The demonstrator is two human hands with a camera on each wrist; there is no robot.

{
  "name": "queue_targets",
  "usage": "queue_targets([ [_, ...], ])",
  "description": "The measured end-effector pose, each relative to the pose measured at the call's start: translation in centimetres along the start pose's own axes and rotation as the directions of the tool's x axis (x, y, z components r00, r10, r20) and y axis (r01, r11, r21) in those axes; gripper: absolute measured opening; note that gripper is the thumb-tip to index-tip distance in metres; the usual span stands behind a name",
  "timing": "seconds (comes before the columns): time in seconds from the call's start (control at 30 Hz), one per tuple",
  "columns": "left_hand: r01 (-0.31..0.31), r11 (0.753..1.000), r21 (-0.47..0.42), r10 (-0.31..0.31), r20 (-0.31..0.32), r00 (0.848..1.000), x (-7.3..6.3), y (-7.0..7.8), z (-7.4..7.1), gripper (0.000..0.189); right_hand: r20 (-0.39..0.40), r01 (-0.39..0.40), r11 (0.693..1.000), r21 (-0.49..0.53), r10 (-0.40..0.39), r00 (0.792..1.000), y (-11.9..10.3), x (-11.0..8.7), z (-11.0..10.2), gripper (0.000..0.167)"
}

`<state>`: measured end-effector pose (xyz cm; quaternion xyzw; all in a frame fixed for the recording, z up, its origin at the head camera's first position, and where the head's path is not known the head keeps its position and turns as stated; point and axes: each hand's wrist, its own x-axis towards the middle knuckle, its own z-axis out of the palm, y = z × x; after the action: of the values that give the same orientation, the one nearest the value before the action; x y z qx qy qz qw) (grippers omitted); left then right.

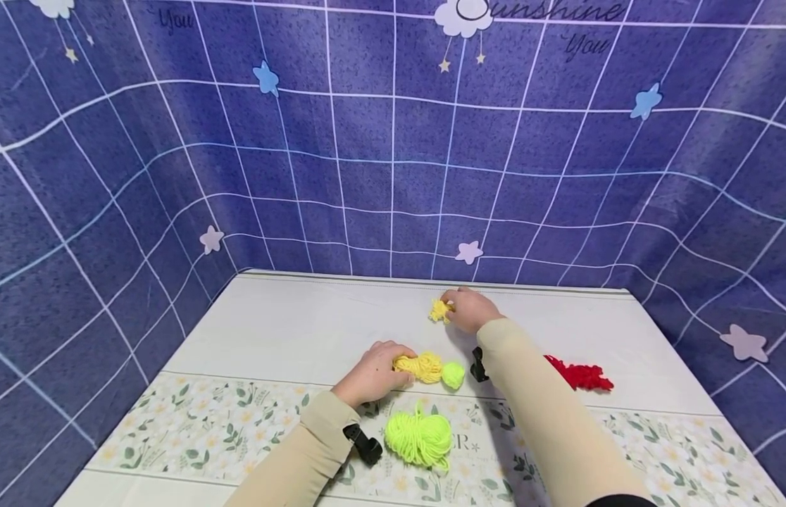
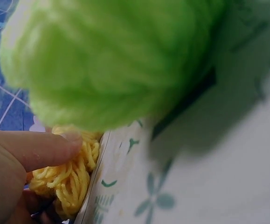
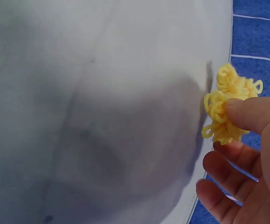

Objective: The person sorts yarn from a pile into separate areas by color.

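Note:
My left hand [image 1: 377, 371] grips the left end of a yellow yarn skein [image 1: 421, 367] lying on the table; in the left wrist view the thumb presses on the skein's yellow strands [image 2: 72, 177]. Farther back, my right hand [image 1: 474, 310] pinches a small looped yellow yarn piece [image 1: 440, 310] between thumb and fingers. The right wrist view shows that looped yarn piece [image 3: 225, 109] under the thumb, with the other fingers loosely bent. A small bright green yarn ball [image 1: 453, 375] sits at the skein's right end. Nearer me lies a larger yellow-green yarn skein [image 1: 419, 438], which fills the top of the left wrist view.
Red yarn [image 1: 579, 373] lies to the right, partly hidden behind my right forearm. The table [image 1: 304, 317] has a white back half and a floral band across its front. A blue gridded curtain [image 1: 393, 155] with stars surrounds its back and sides.

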<state>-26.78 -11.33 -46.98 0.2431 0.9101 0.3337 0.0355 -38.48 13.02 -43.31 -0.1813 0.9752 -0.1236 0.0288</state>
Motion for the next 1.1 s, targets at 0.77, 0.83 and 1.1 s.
queue_targets([
  [0.77, -0.018, 0.986, 0.166, 0.019, -0.006, 1.0, 2.1, 1.1, -0.7, 0.029, -0.001, -0.013, 0.997, 0.07, 0.013, 1.0, 1.3, -2.7, -0.6, 0.057],
  [0.83, -0.007, 0.984, 0.18, 0.012, -0.027, 1.0, 2.7, 1.0, -1.2, 0.03, 0.001, -0.003, 0.997, 0.079, 0.003, 1.0, 1.3, -2.9, -0.8, 0.056],
  [1.1, 0.06, 0.974, 0.22, -0.047, -0.064, 0.997, 5.6, -0.2, -2.9, 0.034, 0.033, -0.008, 0.996, 0.092, 0.005, 0.999, 1.6, -3.5, -0.7, 0.055],
])
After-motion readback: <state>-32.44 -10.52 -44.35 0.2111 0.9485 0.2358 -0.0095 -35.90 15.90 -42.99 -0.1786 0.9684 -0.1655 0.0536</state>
